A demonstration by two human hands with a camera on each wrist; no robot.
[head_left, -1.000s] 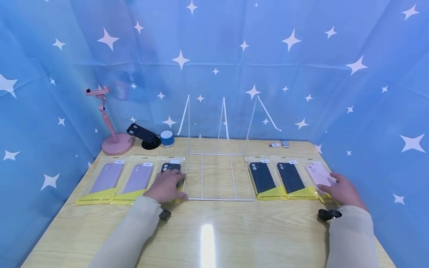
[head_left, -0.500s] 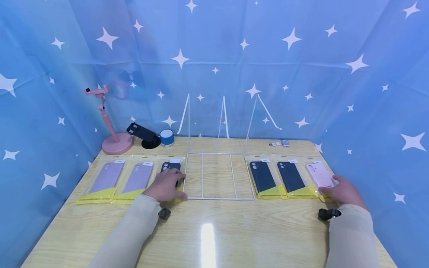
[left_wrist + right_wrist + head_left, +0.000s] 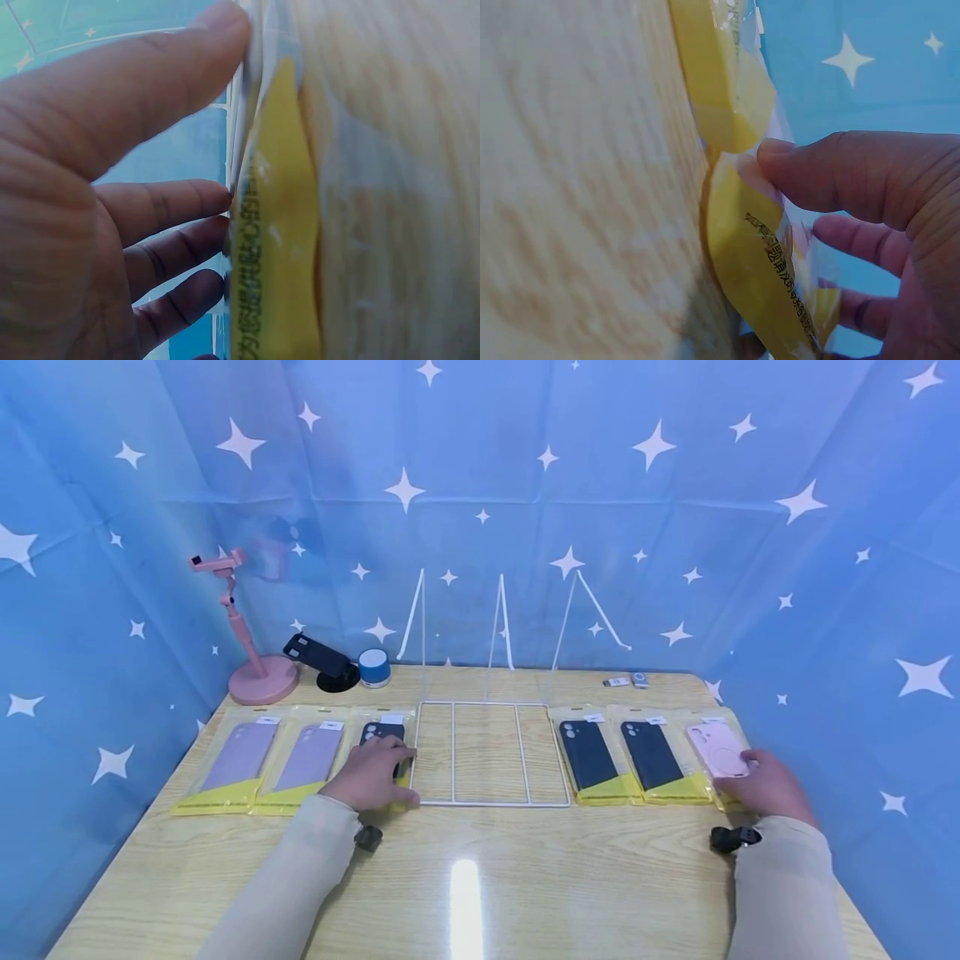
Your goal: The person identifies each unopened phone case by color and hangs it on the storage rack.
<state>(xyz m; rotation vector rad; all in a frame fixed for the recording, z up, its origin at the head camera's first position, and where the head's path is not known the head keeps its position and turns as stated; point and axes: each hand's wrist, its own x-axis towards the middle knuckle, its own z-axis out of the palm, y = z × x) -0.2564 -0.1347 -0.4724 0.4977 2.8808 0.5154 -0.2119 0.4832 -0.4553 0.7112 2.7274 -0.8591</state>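
My left hand rests on a bagged black phone case, left of a white wire rack. In the left wrist view the fingers reach flat onto the bag above its yellow lower strip. At the far right, my right hand grips the bag of a pink phone case across its lower part. Its thumb presses one side while the fingers lie along the other. The hand covers that bag's lower right corner in the head view.
Two bagged purple cases lie at the left and two bagged dark cases right of the rack. Behind stand a pink phone stand, a black phone holder and a blue speaker. Small USB items sit at the back right.
My right hand's thumb and fingers have shifted slightly at the pink case's bag, and more of the case shows. The left hand has stayed on its bag.
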